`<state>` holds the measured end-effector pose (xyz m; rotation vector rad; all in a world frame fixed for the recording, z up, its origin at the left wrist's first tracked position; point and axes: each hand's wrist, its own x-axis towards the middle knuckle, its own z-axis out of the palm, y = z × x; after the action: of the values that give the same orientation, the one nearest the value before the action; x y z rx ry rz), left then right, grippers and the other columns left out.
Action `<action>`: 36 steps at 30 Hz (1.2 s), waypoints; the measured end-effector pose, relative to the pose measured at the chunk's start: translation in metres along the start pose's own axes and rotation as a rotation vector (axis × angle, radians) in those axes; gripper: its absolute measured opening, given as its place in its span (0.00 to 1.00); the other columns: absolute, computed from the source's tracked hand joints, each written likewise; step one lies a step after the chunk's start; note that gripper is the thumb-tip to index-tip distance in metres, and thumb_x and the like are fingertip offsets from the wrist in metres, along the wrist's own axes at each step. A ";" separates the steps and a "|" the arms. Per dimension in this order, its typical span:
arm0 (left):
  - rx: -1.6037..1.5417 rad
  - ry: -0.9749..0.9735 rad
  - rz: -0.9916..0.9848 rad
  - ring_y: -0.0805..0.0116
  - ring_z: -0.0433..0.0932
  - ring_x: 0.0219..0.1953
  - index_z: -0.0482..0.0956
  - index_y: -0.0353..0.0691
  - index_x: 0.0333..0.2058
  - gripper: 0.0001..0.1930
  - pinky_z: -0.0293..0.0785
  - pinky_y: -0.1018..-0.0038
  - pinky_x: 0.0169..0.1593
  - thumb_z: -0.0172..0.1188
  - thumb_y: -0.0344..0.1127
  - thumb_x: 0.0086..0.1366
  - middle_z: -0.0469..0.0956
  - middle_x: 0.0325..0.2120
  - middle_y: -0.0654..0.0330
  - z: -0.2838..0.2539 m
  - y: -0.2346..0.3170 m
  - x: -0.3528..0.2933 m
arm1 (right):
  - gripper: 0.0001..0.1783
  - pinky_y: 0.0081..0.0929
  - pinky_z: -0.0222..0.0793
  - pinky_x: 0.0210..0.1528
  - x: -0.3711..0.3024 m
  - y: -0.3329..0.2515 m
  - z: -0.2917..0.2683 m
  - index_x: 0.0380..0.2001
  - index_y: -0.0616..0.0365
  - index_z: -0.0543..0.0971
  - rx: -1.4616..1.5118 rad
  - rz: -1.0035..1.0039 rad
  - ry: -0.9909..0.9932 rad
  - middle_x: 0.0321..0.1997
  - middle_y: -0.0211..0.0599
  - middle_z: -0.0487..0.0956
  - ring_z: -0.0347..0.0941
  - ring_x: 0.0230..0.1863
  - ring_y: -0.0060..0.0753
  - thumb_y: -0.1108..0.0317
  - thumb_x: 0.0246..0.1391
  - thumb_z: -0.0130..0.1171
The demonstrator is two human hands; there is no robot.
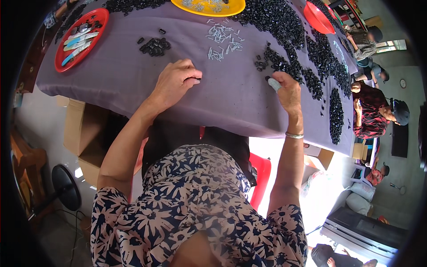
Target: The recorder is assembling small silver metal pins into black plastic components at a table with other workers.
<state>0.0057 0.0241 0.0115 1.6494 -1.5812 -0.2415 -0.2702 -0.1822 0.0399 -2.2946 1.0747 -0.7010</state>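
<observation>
Purple cloth (235,98) lies before us. Our left hand (174,82) pinches a dark bit (199,79), our right hand (289,92) a black piece (267,78); any writing, we cannot read.

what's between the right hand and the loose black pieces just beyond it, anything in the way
Nothing visible stands in the way: only a narrow strip of purple cloth shows between the right hand and the nearest loose black pieces. A small black part shows at the hand's fingertips.
</observation>
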 end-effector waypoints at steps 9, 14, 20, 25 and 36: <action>-0.098 0.024 -0.060 0.59 0.73 0.35 0.80 0.40 0.33 0.07 0.68 0.66 0.42 0.63 0.28 0.54 0.74 0.30 0.61 -0.002 0.002 0.001 | 0.09 0.20 0.71 0.34 0.023 0.003 -0.005 0.37 0.56 0.83 -0.077 -0.045 0.032 0.27 0.31 0.82 0.76 0.29 0.20 0.76 0.50 0.63; -0.094 0.054 -0.015 0.63 0.73 0.33 0.79 0.36 0.34 0.08 0.69 0.71 0.38 0.64 0.24 0.54 0.73 0.29 0.60 -0.002 0.002 0.001 | 0.09 0.25 0.72 0.34 0.044 -0.004 -0.002 0.36 0.56 0.83 -0.027 -0.134 -0.035 0.30 0.33 0.83 0.77 0.29 0.24 0.76 0.50 0.61; -0.077 0.029 -0.028 0.59 0.74 0.36 0.80 0.39 0.33 0.06 0.69 0.67 0.42 0.63 0.28 0.53 0.74 0.29 0.61 0.000 0.002 0.000 | 0.09 0.27 0.73 0.37 0.060 -0.014 0.018 0.34 0.59 0.82 -0.223 -0.259 -0.160 0.33 0.43 0.82 0.79 0.31 0.38 0.78 0.46 0.61; -0.092 0.036 -0.040 0.59 0.74 0.35 0.80 0.40 0.32 0.07 0.69 0.67 0.42 0.63 0.27 0.53 0.74 0.29 0.61 -0.001 0.001 0.001 | 0.09 0.24 0.72 0.32 0.055 -0.015 0.023 0.36 0.58 0.82 -0.009 -0.198 -0.047 0.29 0.34 0.83 0.76 0.26 0.24 0.78 0.49 0.61; -0.105 0.045 -0.060 0.61 0.74 0.34 0.80 0.40 0.31 0.06 0.69 0.68 0.41 0.63 0.27 0.52 0.74 0.28 0.61 -0.002 0.002 0.000 | 0.08 0.17 0.69 0.33 0.048 -0.007 0.001 0.36 0.59 0.83 0.030 -0.030 -0.160 0.28 0.28 0.81 0.72 0.28 0.17 0.75 0.51 0.64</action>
<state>0.0055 0.0249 0.0143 1.6120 -1.4621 -0.3111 -0.2390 -0.2163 0.0548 -2.3024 0.9516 -0.5303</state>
